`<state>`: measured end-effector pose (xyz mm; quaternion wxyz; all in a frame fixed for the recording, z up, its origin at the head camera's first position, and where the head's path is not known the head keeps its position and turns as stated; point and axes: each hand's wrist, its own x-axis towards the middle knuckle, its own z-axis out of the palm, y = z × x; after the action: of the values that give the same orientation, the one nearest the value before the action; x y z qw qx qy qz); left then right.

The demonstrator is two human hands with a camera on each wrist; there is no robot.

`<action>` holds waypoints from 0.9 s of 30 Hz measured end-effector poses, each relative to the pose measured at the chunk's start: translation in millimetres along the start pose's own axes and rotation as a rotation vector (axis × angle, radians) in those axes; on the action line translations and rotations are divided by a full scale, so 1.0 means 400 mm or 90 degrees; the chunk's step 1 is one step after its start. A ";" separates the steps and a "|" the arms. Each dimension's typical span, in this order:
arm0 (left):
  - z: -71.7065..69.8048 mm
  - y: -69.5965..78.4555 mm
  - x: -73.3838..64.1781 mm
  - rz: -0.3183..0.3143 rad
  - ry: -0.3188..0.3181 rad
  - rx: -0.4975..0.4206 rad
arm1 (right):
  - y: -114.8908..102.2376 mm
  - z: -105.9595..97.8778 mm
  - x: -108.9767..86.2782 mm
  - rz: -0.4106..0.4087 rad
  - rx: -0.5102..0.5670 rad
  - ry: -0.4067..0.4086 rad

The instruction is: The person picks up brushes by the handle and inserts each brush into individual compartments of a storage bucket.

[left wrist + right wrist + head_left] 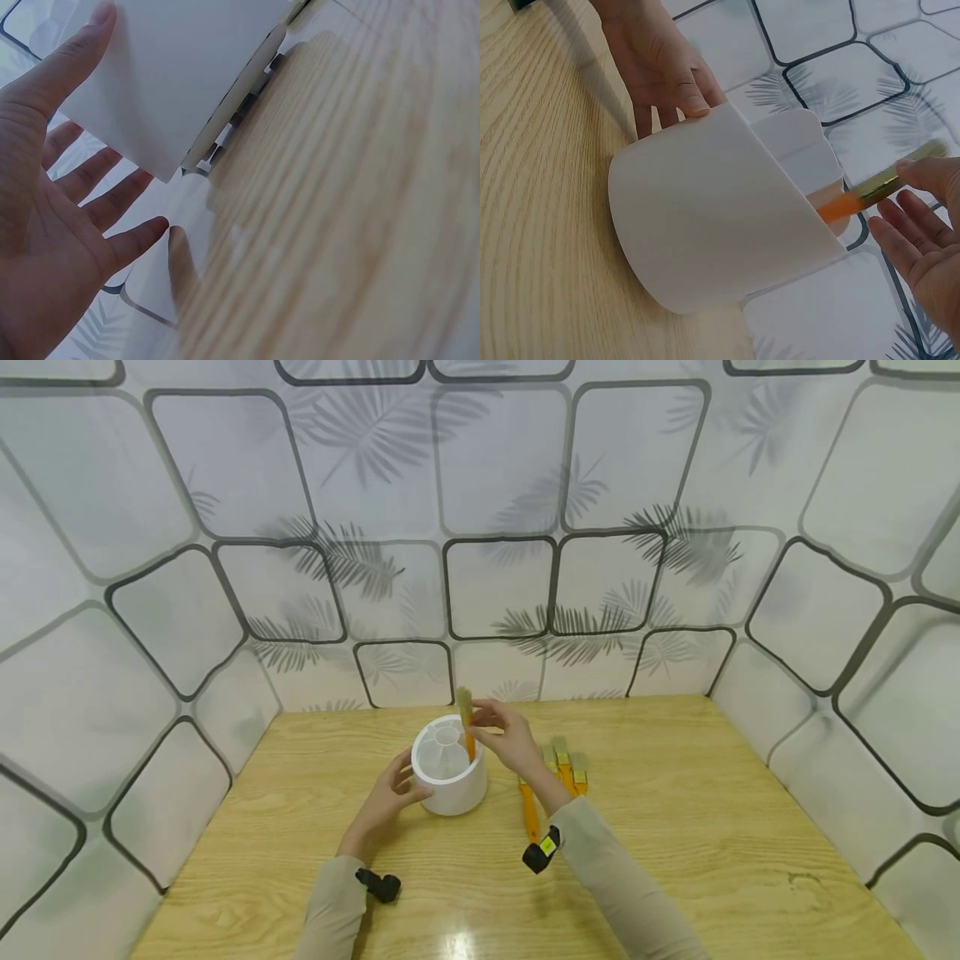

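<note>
A white round organizer (453,795) with several inner compartments stands on the wooden table. My left hand (390,793) holds its left side; in the left wrist view the thumb lies along the wall (187,67) and the fingers spread behind it. Over the organizer's right rim, my right hand (513,739) pinches a paintbrush (470,745) near its metal band. The brush is nearly upright, bristles on top, and in the right wrist view its orange handle (840,208) drops inside the rim, the lower end hidden by the wall.
Several more orange-handled paintbrushes (530,814) lie on the table (675,860) right of the organizer, partly covered by my right wrist. A patterned cloth wall (495,668) rises at the table's back edge and both sides. Each wrist wears a small black camera (381,887).
</note>
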<state>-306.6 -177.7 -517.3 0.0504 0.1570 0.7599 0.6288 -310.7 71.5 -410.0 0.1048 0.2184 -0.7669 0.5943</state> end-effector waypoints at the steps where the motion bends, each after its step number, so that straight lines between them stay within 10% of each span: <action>1: 0.001 -0.001 0.000 0.001 0.002 -0.001 | -0.008 -0.004 -0.003 0.000 0.011 -0.007; 27: 0.010 0.070 -0.023 0.004 -0.024 -0.019 | -0.029 -0.046 -0.034 0.030 0.034 0.002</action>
<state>-291.7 -172.3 -491.9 0.0647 0.1705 0.7487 0.6373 -295.1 89.4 -400.7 0.0861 0.2017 -0.7554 0.6175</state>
